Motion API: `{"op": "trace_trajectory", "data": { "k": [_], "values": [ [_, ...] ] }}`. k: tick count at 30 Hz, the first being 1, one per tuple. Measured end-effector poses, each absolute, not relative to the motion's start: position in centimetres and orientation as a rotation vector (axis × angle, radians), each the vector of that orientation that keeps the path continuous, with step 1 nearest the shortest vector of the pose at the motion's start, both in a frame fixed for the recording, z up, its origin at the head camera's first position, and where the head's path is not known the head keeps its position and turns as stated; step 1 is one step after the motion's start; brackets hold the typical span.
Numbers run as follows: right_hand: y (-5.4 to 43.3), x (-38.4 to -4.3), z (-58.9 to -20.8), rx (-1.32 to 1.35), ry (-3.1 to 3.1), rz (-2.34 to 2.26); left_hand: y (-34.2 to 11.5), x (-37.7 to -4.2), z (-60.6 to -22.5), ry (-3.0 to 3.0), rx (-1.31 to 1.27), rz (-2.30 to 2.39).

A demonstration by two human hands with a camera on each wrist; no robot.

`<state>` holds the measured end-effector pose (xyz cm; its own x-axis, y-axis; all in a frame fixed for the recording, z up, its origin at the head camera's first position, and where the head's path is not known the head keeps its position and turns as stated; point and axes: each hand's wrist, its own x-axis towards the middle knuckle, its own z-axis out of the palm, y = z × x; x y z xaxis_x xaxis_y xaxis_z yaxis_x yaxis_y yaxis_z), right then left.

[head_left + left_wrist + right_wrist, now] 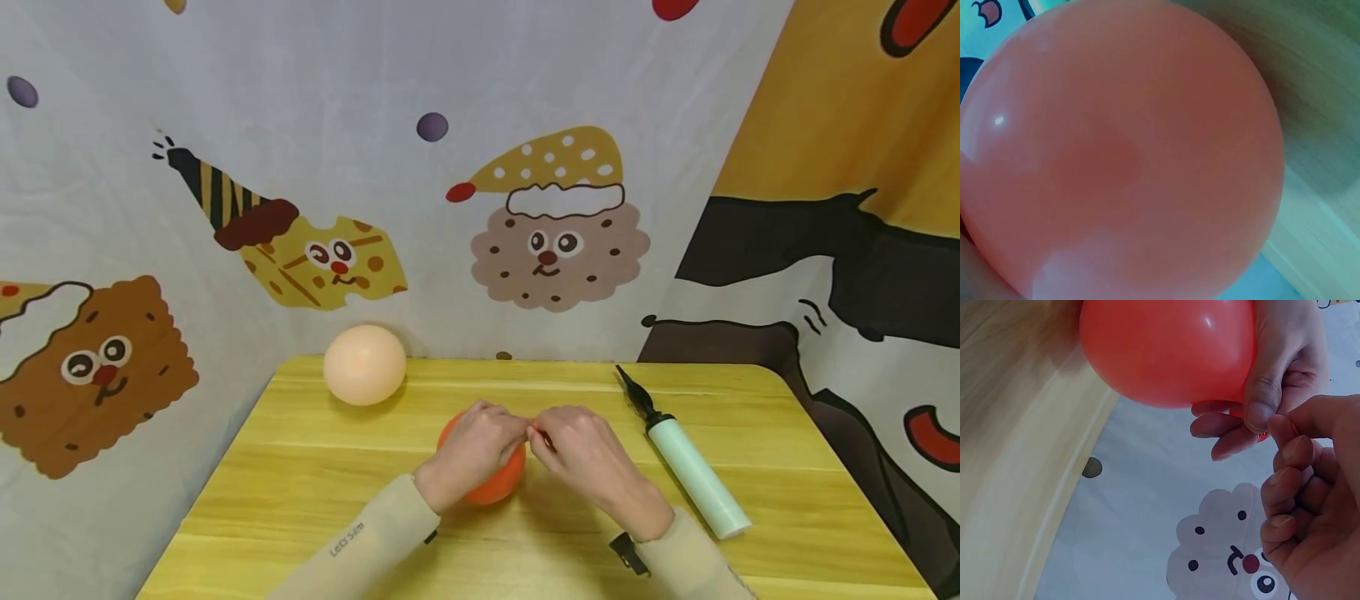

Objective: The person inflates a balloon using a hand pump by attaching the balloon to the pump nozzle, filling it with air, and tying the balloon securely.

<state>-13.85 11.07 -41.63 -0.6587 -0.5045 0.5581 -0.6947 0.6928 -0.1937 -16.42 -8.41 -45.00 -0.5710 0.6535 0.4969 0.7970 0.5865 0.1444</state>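
Note:
An inflated red balloon (1166, 350) is held above the table by its neck. My left hand (483, 442) pinches the neck between thumb and fingers, with the balloon's body beneath that hand in the head view. Close beside it, my right hand (588, 454) pinches the balloon's red end between thumb and forefinger, its other fingers curled in. In the right wrist view the right hand (1316, 494) meets the left hand's (1285, 362) fingertips at the neck. The left wrist view is nearly filled by the round balloon (1122, 150), and the left fingers are mostly hidden there.
A peach balloon (365, 365) rests at the table's back left. To the right lies a pale green hand pump (697, 475) with a black nozzle, pointing away. A cartoon-printed cloth (360, 100) hangs behind the wooden table (300, 500).

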Motion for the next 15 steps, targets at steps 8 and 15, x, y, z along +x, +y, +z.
{"op": "trace_trajectory", "data": {
  "k": [8, 15],
  "values": [
    [11.2, -14.0, -41.3, 0.905, -2.587, 0.551, -8.4, -16.6, -45.2, -2.421, -1.179, -0.522],
    [12.4, -14.1, -41.2, 0.804, -2.662, 0.798, -9.0, -17.0, -44.9, -2.529, -1.112, -0.838]
  ]
}}
